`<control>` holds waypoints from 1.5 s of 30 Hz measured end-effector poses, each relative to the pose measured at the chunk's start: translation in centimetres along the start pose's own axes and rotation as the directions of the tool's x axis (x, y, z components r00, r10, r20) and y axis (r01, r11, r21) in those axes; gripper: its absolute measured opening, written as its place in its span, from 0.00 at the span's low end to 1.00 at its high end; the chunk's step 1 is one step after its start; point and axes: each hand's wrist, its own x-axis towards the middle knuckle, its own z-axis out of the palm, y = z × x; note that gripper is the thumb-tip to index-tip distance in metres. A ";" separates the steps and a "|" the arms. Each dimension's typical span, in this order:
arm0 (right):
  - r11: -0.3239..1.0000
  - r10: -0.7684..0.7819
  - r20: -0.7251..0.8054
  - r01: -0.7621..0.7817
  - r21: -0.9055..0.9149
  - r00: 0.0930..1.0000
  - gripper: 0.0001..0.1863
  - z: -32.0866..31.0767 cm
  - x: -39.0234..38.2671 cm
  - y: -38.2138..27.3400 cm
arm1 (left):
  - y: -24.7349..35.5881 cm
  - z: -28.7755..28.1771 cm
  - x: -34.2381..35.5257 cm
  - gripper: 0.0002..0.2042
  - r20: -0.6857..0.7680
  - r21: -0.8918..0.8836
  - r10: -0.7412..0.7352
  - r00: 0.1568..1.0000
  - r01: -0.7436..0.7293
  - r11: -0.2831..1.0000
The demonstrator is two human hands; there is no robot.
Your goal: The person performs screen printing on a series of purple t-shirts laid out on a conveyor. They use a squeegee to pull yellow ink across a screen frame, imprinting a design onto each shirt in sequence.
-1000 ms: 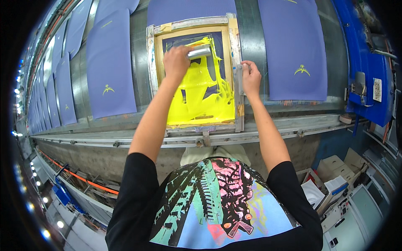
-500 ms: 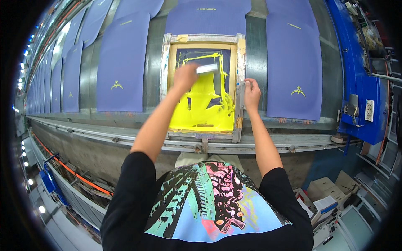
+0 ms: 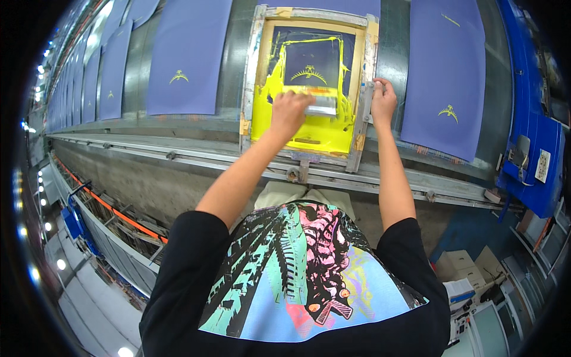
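A screen-printing frame (image 3: pixel 253 53) with a taped border lies on the metal table, yellow ink (image 3: pixel 321 140) spread over its lower part and sides. A small dark motif shape with yellow lines shows in the cleared middle. My left hand (image 3: pixel 288 110) is closed on a metal-bladed squeegee (image 3: pixel 321 108), slightly blurred, across the inked screen. My right hand (image 3: pixel 383 101) is closed on the frame's right side rail, fingertips at its upper part.
Purple sheets with small yellow prints lie along the table to the left (image 3: pixel 184 47) and right (image 3: pixel 443 71). A metal rail (image 3: pixel 226 152) runs along the near edge. Blue machinery (image 3: pixel 529 166) stands at the right; boxes (image 3: pixel 458 268) sit below right.
My left hand has drawn the squeegee down from the screen's top toward its lower middle, exposing the dark motif area. My right hand stays on the frame. The camera view has shifted.
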 end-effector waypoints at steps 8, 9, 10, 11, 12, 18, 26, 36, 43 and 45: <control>0.999 0.028 0.049 -0.030 0.029 0.998 0.08 -5.5 4.0 2.3 | 5.7 2.9 -2.9 0.21 0.073 -0.183 -0.028 0.997 0.041 0.982; 1.000 -0.002 0.052 0.000 0.030 0.999 0.08 -6.8 5.8 2.0 | 8.1 3.6 -1.4 0.22 0.001 -0.155 -0.087 0.996 0.086 0.984; 0.999 -0.017 0.032 0.016 0.031 0.999 0.08 -7.0 6.0 1.4 | 9.0 4.0 -0.7 0.22 -0.059 -0.133 -0.121 0.991 0.112 0.985; 0.999 -0.032 0.003 0.032 0.024 0.999 0.09 -6.1 5.2 1.3 | 8.8 4.4 -1.0 0.23 -0.119 -0.123 -0.146 0.982 0.131 0.984; 0.999 -0.041 -0.019 0.041 0.032 0.999 0.09 -4.8 4.3 1.2 | 8.4 4.7 -1.8 0.26 -0.094 -0.077 -0.111 0.989 0.103 0.992; 0.997 -0.075 0.000 0.075 0.031 0.997 0.08 1.9 2.8 -1.4 | 3.5 1.9 -4.0 0.25 0.050 -0.138 0.095 0.994 -0.087 0.987; 0.982 -0.166 -0.054 0.170 0.081 0.985 0.09 9.7 0.7 -1.8 | -7.3 -4.9 -3.0 0.18 0.202 -0.270 -0.348 0.915 0.394 0.879; 0.957 -0.281 -0.145 0.289 0.034 0.949 0.09 8.5 6.0 -2.2 | -9.9 -0.8 6.8 0.16 0.752 -0.026 -0.055 0.657 0.113 0.993; 0.984 -0.089 -0.041 0.094 0.150 0.995 0.09 5.4 9.3 -0.3 | -9.9 -0.4 18.2 0.15 0.840 -0.168 0.012 0.542 0.239 0.956; 0.979 -0.125 -0.067 0.134 0.151 0.990 0.09 5.1 9.5 -0.1 | -11.5 -0.9 21.5 0.12 0.605 -0.148 -0.042 0.795 0.164 0.975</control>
